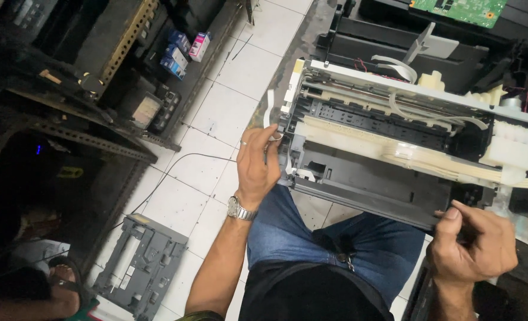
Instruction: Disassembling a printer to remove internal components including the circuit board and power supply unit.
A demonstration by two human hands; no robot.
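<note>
The opened printer (395, 142) rests across the person's lap, long axis running from 9 toward 4 o'clock. The left hand (257, 163) pinches a white ribbon cable (269, 113) at its left end; the right hand (475, 244) grips the near-right corner — fingers curled, seemingly tight.

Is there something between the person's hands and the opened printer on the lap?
Nothing visible. The left hand already pinches a white flat cable at the left end of the printer. The right hand grips its near right corner directly.
</note>
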